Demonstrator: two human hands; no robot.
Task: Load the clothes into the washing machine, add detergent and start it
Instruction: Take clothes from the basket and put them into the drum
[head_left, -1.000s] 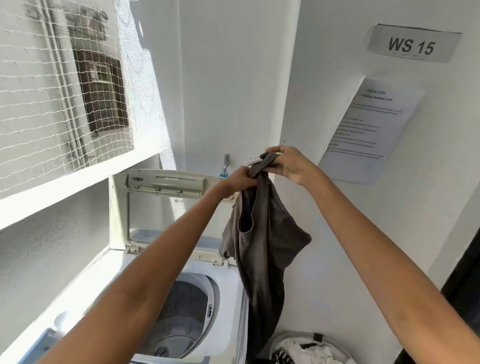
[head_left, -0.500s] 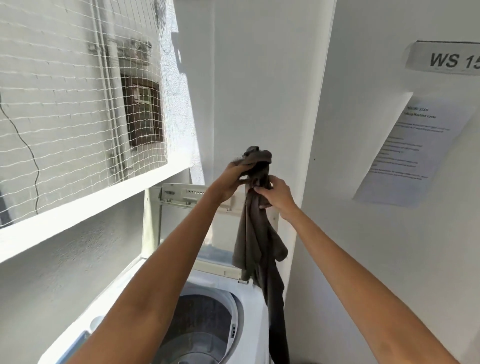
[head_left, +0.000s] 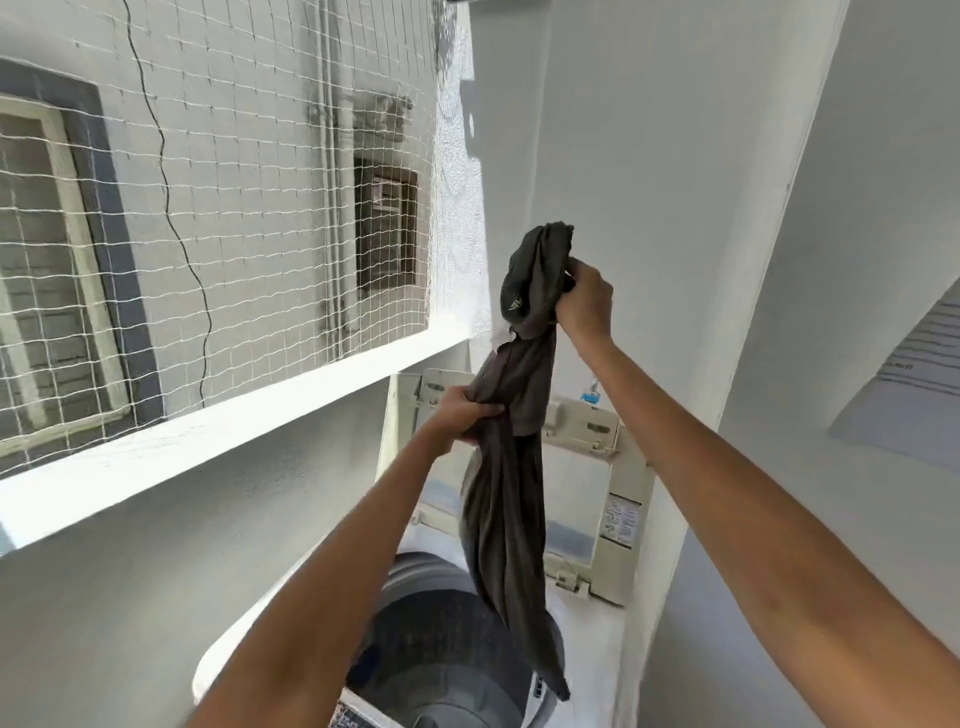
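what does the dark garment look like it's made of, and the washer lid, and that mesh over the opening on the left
Dark garment: soft, thin matte fabric, probably a knit; it hangs in limp folds and bunches.
Washer lid: looks like rigid off-white plastic with moulded hinges and a slightly yellowed, smooth finish.
Mesh: pale cord netting, likely nylon; thin strands in a slightly sagging square grid.

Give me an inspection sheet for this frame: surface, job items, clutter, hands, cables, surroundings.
Surface: white top-loading washing machine, lid raised, drum open.
Job items: dark grey-brown cloth garment hangs above the drum; no detergent seen.
Clutter: nothing seen.
Hands: right hand has its grip on the garment's bunched top; left hand grips it lower down.
Cables: thin black cable runs down the outside wall behind the netting.
Surroundings: white walls, sunlit ledge, printed paper notice at right.
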